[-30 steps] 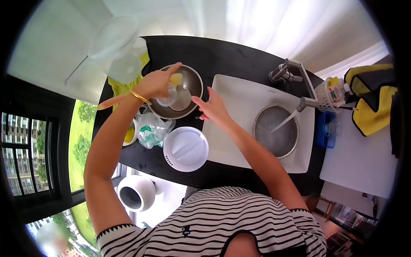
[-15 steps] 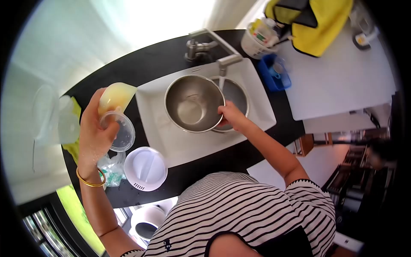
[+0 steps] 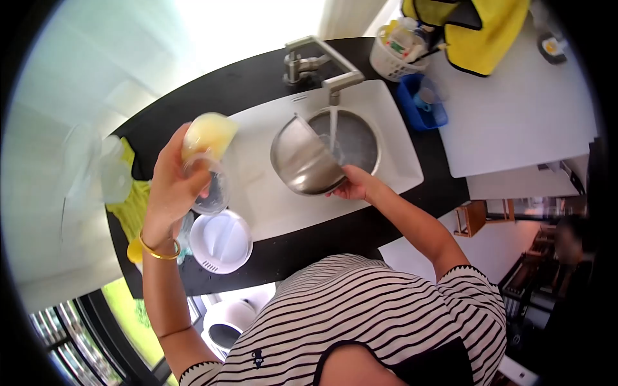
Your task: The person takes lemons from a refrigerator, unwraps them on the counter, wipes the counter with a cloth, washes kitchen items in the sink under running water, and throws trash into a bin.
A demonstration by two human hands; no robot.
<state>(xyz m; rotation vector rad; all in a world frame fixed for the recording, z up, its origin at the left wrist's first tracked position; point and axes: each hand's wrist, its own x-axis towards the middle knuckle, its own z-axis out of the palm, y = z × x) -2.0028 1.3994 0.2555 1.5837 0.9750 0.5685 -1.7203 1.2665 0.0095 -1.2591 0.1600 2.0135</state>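
My right hand (image 3: 354, 184) grips the rim of a steel mixing bowl (image 3: 302, 154), tilted steeply over the sink (image 3: 254, 206). Behind it in the sink sits a round steel basin (image 3: 360, 138), with water (image 3: 333, 125) running into it from the faucet (image 3: 341, 82). Raised beyond the sink's left side, my left hand (image 3: 172, 186) is closed around a clear plastic tub (image 3: 215, 192) and a pale yellow, translucent curved piece (image 3: 211, 135) whose exact kind I cannot make out. A white round plastic lid-like piece (image 3: 222, 241) lies on the counter below that hand.
The black countertop (image 3: 187, 93) surrounds the sink. A white basket (image 3: 396, 61) of bottles and a blue tray (image 3: 421, 103) stand at the back right, with a yellow cloth (image 3: 486, 38) behind. On the left lies a yellow-green cloth (image 3: 132, 206).
The steel mixing bowl has tipped from facing up to a steep tilt. My left hand, with the tub and yellow piece, appears further right. The view has shifted slightly.
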